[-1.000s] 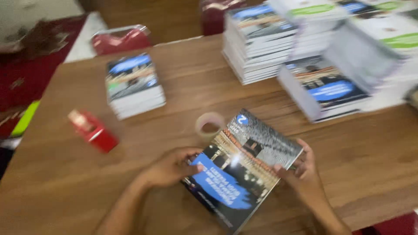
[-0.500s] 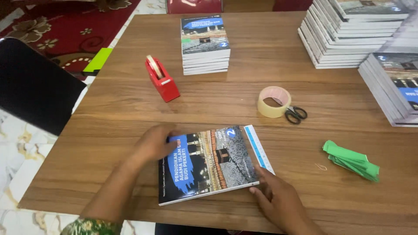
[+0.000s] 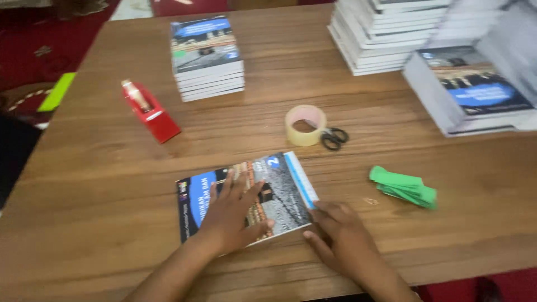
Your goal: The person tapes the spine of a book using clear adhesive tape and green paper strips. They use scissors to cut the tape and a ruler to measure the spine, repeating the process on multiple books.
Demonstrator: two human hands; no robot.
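The left hand (image 3: 235,215) lies flat with spread fingers on the cover of a book (image 3: 246,193), which rests on the wooden table (image 3: 100,223) near its front edge. The right hand (image 3: 338,232) is open, its fingertips touching the book's right lower corner, gripping nothing. Behind the book stand a tape roll (image 3: 305,125) touching small scissors (image 3: 334,137), a red tape dispenser (image 3: 150,111), green paper strips (image 3: 404,187) and a small book stack (image 3: 207,56).

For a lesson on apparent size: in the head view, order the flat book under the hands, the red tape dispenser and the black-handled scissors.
1. Flat book
2. Red tape dispenser
3. Black-handled scissors
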